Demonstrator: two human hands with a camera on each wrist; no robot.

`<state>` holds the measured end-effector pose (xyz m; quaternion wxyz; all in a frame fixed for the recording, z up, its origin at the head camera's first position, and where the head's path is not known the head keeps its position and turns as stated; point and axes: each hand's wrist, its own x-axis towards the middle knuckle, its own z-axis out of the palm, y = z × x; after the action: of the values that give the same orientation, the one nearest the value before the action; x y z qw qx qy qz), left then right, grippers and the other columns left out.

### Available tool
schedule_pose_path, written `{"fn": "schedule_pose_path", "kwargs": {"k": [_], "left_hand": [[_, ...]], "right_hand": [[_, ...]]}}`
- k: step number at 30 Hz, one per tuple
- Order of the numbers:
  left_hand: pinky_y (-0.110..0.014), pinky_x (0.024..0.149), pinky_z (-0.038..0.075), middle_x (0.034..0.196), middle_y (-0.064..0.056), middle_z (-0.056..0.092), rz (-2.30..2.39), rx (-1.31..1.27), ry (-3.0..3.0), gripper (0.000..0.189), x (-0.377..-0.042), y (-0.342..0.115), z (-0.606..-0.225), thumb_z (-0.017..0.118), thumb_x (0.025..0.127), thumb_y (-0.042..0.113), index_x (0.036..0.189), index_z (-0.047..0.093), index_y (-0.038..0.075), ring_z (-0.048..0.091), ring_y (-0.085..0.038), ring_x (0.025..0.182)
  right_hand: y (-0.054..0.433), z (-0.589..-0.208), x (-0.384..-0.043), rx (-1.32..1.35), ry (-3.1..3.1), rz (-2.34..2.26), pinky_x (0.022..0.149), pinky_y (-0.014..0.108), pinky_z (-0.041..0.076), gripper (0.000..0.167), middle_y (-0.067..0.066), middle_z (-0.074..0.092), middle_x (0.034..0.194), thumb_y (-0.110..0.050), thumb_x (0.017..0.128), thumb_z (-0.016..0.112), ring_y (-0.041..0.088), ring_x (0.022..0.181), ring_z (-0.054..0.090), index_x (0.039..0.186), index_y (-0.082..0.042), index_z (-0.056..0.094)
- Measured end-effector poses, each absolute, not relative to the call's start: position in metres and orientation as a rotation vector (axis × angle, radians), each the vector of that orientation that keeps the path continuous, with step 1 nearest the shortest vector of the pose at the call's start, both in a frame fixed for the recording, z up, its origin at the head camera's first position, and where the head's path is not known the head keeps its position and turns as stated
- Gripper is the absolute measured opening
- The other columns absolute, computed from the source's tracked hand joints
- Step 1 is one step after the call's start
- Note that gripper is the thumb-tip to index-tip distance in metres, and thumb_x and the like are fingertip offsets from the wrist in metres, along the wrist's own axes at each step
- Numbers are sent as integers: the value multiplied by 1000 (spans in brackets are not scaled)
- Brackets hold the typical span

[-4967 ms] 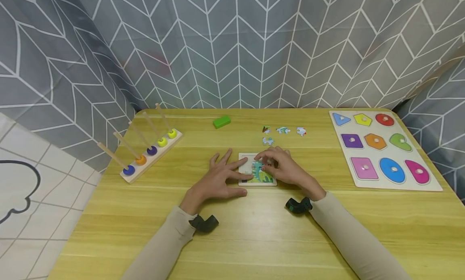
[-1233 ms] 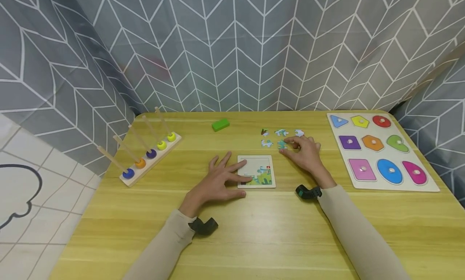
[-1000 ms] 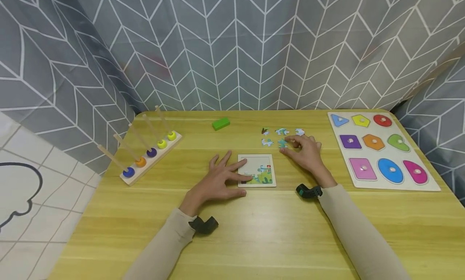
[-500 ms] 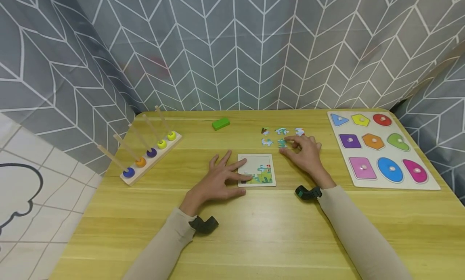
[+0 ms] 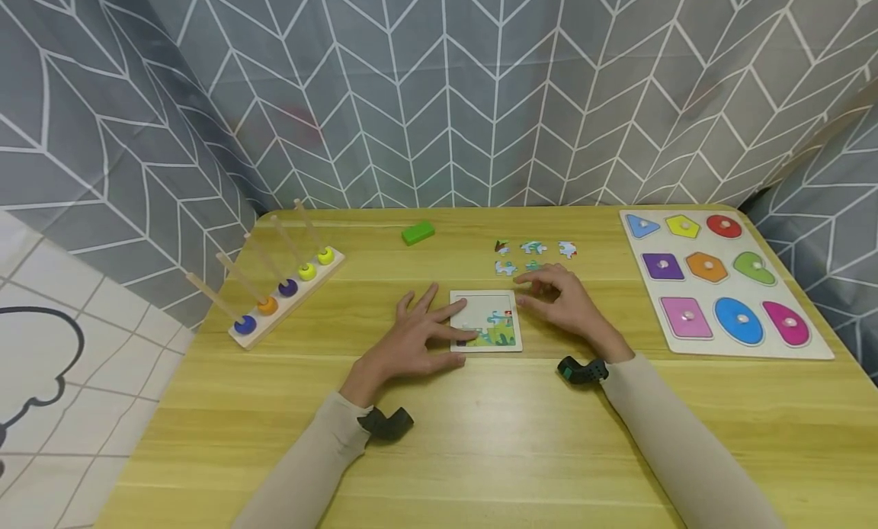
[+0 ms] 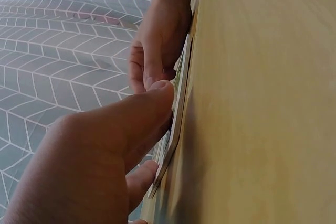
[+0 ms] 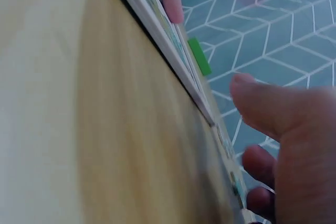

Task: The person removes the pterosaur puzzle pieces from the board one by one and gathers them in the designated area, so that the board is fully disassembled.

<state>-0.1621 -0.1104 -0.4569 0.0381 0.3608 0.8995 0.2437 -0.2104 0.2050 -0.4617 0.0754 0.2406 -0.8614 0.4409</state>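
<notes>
A small puzzle tray (image 5: 483,305) lies mid-table, with joined green and blue pieces along its lower and right parts and bare board at upper left. My left hand (image 5: 410,341) rests beside it, fingers spread, two of them across its left side. My right hand (image 5: 568,309) hovers by the tray's right edge, thumb and fingertips apart; the right wrist view shows nothing between its thumb (image 7: 257,98) and fingers. Just beyond the right hand lies a teal jigsaw piece (image 5: 533,265), partly covered by it. Another blue-white jigsaw piece (image 5: 505,268) is left of that.
Behind these, three more jigsaw pieces (image 5: 533,247) form a row. A green block (image 5: 418,232) sits further back. At left stands a wooden peg rack (image 5: 288,304) with coloured beads; at right lies a knobbed shape board (image 5: 700,315). A patterned curtain (image 5: 439,94) hangs behind the table.
Five seconds ago my right hand was over the tray, where a teal piece sat. That piece later lay on the table under my right fingertips; the hand has since left it, moving back toward the tray.
</notes>
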Motion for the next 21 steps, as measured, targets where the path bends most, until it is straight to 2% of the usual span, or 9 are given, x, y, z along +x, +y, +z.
{"fn": "schedule_pose_path", "kwargs": {"k": [3, 7, 10, 21], "left_hand": [[-70, 120, 2, 164, 4, 38, 741, 1104, 2759, 42, -162, -110, -456, 63, 93, 56, 132, 67, 42, 7, -45, 158], [-70, 120, 2, 164, 4, 37, 729, 1105, 2763, 41, -162, -110, -456, 62, 94, 56, 133, 66, 43, 8, -46, 158], [-70, 120, 2, 164, 4, 37, 720, 1104, 2767, 41, -162, -110, -457, 62, 95, 56, 133, 66, 43, 8, -45, 158], [-70, 120, 3, 163, 4, 38, 735, 1109, 2768, 40, -163, -109, -457, 62, 95, 55, 132, 67, 42, 8, -46, 157]], "right_hand": [[201, -460, -205, 806, -2650, 1343, 79, 31, 38, 27, 5, 67, 91, -14, 86, 82, 18, 89, 50, 113, -13, 78], [194, -457, -200, 898, -2740, 1290, 86, 39, 31, 31, 0, 68, 99, -23, 84, 85, 17, 98, 50, 114, -19, 78], [191, -458, -198, 963, -2773, 1219, 87, 41, 25, 34, -2, 67, 104, -26, 83, 85, 17, 103, 49, 116, -22, 77], [187, -456, -196, 1040, -2789, 1154, 86, 40, 24, 29, -4, 63, 99, -22, 83, 85, 17, 102, 49, 112, -21, 78]]}}
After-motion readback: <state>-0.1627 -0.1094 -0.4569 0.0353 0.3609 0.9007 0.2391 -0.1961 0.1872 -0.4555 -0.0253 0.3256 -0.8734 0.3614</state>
